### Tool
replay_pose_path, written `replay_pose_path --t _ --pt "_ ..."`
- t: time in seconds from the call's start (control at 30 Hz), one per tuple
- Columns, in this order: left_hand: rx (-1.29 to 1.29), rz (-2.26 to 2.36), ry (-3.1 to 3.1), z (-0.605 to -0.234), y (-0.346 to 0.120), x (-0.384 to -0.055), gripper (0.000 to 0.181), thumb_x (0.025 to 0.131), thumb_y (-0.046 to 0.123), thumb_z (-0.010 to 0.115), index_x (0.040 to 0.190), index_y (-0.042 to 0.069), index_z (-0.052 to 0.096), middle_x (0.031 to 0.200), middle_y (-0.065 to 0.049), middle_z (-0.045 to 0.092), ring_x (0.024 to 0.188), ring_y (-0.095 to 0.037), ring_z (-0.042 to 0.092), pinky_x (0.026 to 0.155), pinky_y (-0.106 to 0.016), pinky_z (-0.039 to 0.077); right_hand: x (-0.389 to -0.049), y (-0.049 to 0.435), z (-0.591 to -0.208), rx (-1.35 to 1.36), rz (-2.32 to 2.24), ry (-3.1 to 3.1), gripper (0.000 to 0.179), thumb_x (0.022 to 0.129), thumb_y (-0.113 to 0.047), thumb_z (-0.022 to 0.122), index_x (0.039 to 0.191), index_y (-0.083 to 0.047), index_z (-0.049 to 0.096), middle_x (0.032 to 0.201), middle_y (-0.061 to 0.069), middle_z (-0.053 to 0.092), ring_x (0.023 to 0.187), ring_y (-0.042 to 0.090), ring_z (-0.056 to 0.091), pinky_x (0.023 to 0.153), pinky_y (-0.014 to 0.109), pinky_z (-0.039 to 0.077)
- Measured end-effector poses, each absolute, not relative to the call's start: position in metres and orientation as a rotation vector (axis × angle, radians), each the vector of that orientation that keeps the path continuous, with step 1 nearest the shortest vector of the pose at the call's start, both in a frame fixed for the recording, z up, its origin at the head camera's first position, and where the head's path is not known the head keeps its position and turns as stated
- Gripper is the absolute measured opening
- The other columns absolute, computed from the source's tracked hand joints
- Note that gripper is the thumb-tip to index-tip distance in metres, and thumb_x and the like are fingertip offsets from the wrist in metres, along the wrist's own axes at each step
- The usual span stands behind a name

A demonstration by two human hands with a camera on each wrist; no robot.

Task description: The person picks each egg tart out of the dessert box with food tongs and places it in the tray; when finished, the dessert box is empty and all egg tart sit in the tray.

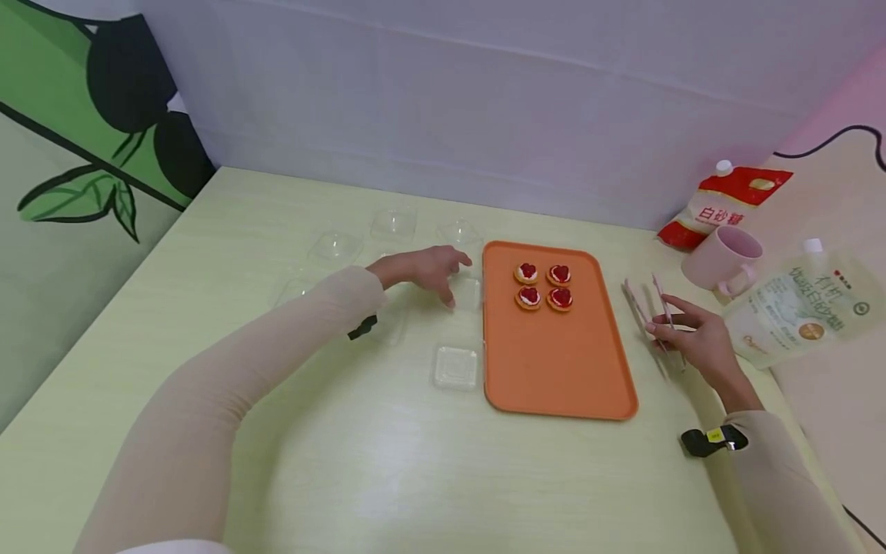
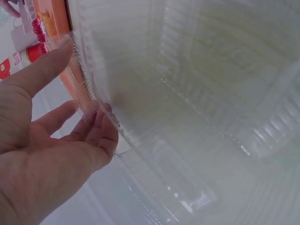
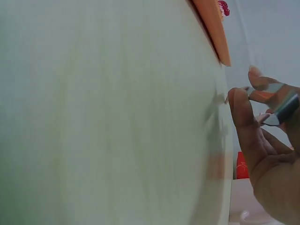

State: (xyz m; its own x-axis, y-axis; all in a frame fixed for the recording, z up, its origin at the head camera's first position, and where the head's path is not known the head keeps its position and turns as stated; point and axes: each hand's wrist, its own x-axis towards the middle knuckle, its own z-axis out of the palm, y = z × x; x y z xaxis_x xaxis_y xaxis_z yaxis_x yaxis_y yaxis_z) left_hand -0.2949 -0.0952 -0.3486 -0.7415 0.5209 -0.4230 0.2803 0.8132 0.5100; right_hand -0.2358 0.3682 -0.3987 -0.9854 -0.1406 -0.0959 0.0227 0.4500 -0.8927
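Note:
My left hand (image 1: 431, 271) reaches over the clear plastic boxes left of the orange tray (image 1: 554, 377), thumb and index finger spread. In the left wrist view its thumb and fingertips are right at the edges of a small clear box (image 2: 80, 89), while another clear container (image 2: 225, 61) fills the foreground. Just right of the tray, my right hand (image 1: 699, 342) holds a pair of tongs (image 1: 640, 304), their two arms apart with nothing between the tips. Several small tarts (image 1: 528, 298) topped with cream and red fruit sit in the tray's far half.
More clear plastic boxes (image 1: 335, 246) stand on the table behind and left of my left arm, and one (image 1: 455, 367) lies by the tray's left edge. Along the right side are a red-and-white bag (image 1: 720, 204), a pink mug (image 1: 723, 258) and a large spouted pouch (image 1: 796, 308).

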Motion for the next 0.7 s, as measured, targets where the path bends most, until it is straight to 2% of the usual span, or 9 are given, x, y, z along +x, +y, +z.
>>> replay_pose_path --t 0.07,0.17,0.23,0.33,0.4,0.43,0.57,0.7 --pt "0.589 0.57 2.432 -0.3493 -0.0955 -0.295 0.084 0.082 0.015 0.081 0.152 0.006 0.036 0.149 -0.023 0.046 0.14 -0.034 0.044 0.115 -0.044 0.037 -0.2358 0.3696 -0.4003 -0.112 -1.503 2.572 0.074 0.093 -0.015 0.071 0.153 0.003 0.032 0.088 -0.027 0.067 0.068 0.002 0.072 0.065 0.018 0.057" --pt "0.587 0.574 2.429 -0.3501 -0.0957 -0.2954 0.084 0.082 0.015 0.081 0.152 0.006 0.036 0.149 -0.023 0.045 0.14 -0.034 0.044 0.115 -0.044 0.037 -0.236 0.3714 -0.4014 -0.119 -1.346 2.679 0.073 0.092 -0.023 0.073 0.151 0.0 0.037 0.089 -0.025 0.066 0.073 -0.008 0.065 0.065 0.016 0.056" --pt "0.587 0.572 2.428 -0.3502 -0.0956 -0.2956 0.084 0.082 0.015 0.081 0.153 0.006 0.036 0.149 -0.023 0.045 0.14 -0.034 0.044 0.115 -0.045 0.037 -0.2362 0.372 -0.4018 -0.116 -1.216 2.757 0.072 0.092 -0.03 0.073 0.15 -0.003 0.041 0.095 -0.011 0.071 0.077 -0.015 0.058 0.064 0.015 0.054" --pt "0.582 0.572 2.424 -0.3502 -0.0957 -0.2961 0.084 0.083 0.015 0.081 0.153 0.006 0.035 0.15 -0.022 0.045 0.14 -0.034 0.043 0.115 -0.045 0.037 -0.237 0.3712 -0.4014 -0.121 -1.021 2.86 0.071 0.091 -0.038 0.073 0.148 -0.005 0.047 0.107 0.018 0.072 0.079 -0.019 0.049 0.062 0.015 0.051" --pt "0.582 0.573 2.423 -0.3502 -0.0958 -0.2965 0.084 0.082 0.015 0.081 0.153 0.007 0.035 0.15 -0.023 0.046 0.141 -0.034 0.043 0.116 -0.045 0.037 -0.238 0.3692 -0.4005 -0.132 -0.964 2.889 0.07 0.091 -0.039 0.073 0.146 -0.004 0.048 0.114 0.032 0.067 0.075 -0.016 0.051 0.059 0.017 0.051" --pt "0.579 0.575 2.423 -0.3503 -0.0959 -0.2969 0.084 0.082 0.015 0.081 0.153 0.007 0.035 0.15 -0.023 0.046 0.141 -0.034 0.043 0.116 -0.045 0.037 -0.2386 0.3679 -0.3997 -0.137 -0.944 2.901 0.069 0.091 -0.039 0.073 0.145 -0.003 0.049 0.113 0.034 0.067 0.072 -0.013 0.053 0.057 0.019 0.051" --pt "0.587 0.575 2.426 -0.3504 -0.096 -0.2975 0.084 0.082 0.015 0.081 0.153 0.007 0.035 0.15 -0.023 0.045 0.141 -0.034 0.043 0.116 -0.045 0.037 -0.2407 0.3644 -0.3981 -0.119 -0.896 2.908 0.07 0.09 -0.04 0.073 0.144 -0.001 0.05 0.11 0.035 0.067 0.062 0.0 0.06 0.053 0.023 0.049" --pt "0.602 0.571 2.424 -0.3507 -0.0951 -0.2976 0.084 0.083 0.015 0.08 0.153 0.006 0.035 0.15 -0.023 0.045 0.141 -0.034 0.043 0.116 -0.045 0.036 -0.2417 0.3643 -0.399 -0.09 -0.866 2.895 0.071 0.092 -0.041 0.071 0.145 -0.001 0.048 0.111 0.033 0.066 0.069 0.009 0.062 0.054 0.023 0.05"
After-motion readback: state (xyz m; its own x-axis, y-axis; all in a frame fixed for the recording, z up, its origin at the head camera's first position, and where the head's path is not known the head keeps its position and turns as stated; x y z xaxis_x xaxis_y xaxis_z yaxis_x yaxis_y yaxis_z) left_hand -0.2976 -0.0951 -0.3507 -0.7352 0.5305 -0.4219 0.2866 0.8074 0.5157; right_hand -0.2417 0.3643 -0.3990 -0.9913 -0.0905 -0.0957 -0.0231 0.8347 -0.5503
